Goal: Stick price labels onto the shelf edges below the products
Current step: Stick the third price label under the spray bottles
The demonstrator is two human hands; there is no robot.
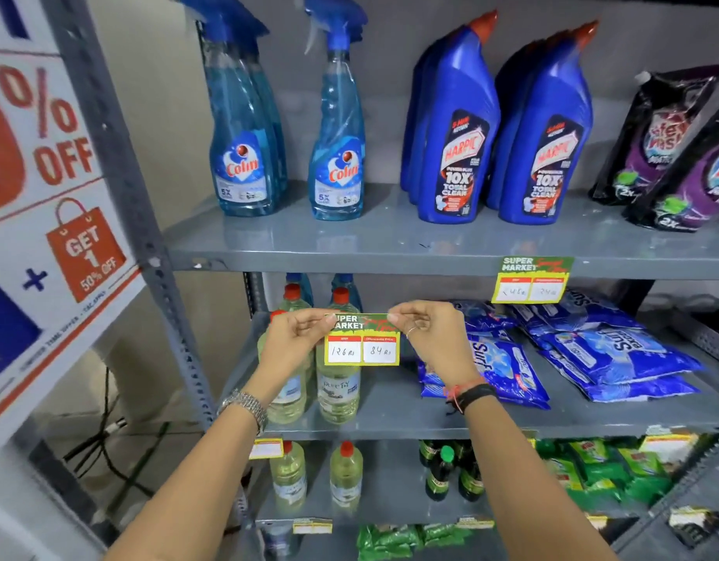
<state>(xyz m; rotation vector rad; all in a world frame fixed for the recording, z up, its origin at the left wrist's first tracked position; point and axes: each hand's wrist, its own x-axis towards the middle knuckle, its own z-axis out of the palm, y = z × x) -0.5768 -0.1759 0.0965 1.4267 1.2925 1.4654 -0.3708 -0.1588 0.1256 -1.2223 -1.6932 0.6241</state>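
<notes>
label (362, 340): pinched at top corners by left hand (294, 333) and right hand (427, 333) fingers
tip: probably level it on shelf edge (349, 264) under Colin bottles (337, 155), press outward

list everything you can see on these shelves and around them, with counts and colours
spray bottles: two front rows, blue, top shelf left
toilet cleaner bottles: two front rows, blue with red caps, top shelf middle
detergent pouches: at least two, black and purple, top shelf right
stuck price label: one, green and yellow, top shelf edge under the toilet cleaner
held price label: one, green and yellow, in front of the middle shelf
clear bottles: several, pale yellow with red caps, middle and lower shelves left
powder packets: several, blue, middle shelf right
sale sign: one, white and orange, far left
left hand: pinches the label's left top corner
right hand: pinches its right top corner
</notes>
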